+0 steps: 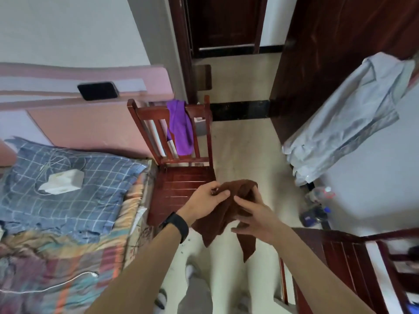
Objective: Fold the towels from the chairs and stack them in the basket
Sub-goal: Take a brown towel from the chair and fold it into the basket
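Note:
A brown towel (223, 217) hangs bunched in the air in front of me, its corners dangling down. My left hand (205, 199) pinches its upper edge between thumb and fingers. My right hand (254, 214) grips the cloth beside it, thumb over the top fold and fingers spread underneath. Beyond my hands stands a red wooden chair (179, 177) with a bare seat. A purple towel (180, 128) is draped over the chair's backrest. A second wooden chair (340, 257) stands at the lower right. No basket is in view.
A bed (68, 200) with a blue checked pillow, a white box and a cable lies at the left. A pale shirt (340, 123) hangs at the right by a dark door. Bottles (319, 193) stand on the floor below it. Pale tiled floor (244, 150) runs between the chairs.

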`<act>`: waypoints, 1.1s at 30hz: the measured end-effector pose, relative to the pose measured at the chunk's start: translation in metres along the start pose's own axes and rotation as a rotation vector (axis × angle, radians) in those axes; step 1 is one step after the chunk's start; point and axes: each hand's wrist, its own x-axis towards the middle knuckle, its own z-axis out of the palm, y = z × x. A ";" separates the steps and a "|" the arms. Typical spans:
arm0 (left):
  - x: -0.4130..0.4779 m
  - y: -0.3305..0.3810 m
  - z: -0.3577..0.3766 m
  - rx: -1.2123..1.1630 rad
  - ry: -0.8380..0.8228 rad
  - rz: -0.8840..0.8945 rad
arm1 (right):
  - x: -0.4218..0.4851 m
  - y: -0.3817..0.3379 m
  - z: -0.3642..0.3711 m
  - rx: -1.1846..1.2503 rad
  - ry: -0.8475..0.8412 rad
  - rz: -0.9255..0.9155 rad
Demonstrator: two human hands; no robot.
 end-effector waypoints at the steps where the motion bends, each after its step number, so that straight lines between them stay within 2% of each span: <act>1: -0.005 -0.005 0.008 -0.074 -0.051 -0.055 | -0.005 0.013 -0.004 0.016 -0.029 0.012; 3: -0.018 -0.013 0.020 -0.208 -0.135 -0.155 | -0.014 0.031 -0.010 0.011 -0.025 0.012; 5: -0.030 -0.024 0.025 -0.275 -0.220 -0.212 | -0.021 0.040 -0.014 -0.030 0.055 0.002; 7: -0.042 -0.035 0.027 -0.297 -0.324 -0.237 | -0.025 0.046 -0.019 -0.093 0.108 0.000; 10: -0.059 -0.047 0.029 -0.247 -0.362 -0.239 | -0.034 0.053 -0.015 -0.218 0.050 0.004; 15: -0.089 -0.052 0.024 0.108 -0.312 -0.253 | -0.040 0.061 0.009 -0.313 0.109 -0.111; 19: -0.108 -0.059 0.014 0.191 -0.259 -0.319 | -0.036 0.056 0.017 -0.168 0.157 -0.165; 22: -0.117 -0.060 0.006 0.351 -0.187 -0.245 | -0.029 0.055 0.016 -0.031 0.217 -0.140; 26: -0.123 -0.074 0.001 0.482 -0.068 -0.239 | -0.019 0.047 0.008 0.168 0.229 -0.111; 29: -0.123 -0.086 -0.007 0.691 0.045 -0.170 | -0.015 0.036 0.006 0.279 0.274 -0.112; 33: -0.121 -0.091 -0.022 0.589 0.143 -0.159 | -0.018 0.024 0.004 0.297 0.243 -0.191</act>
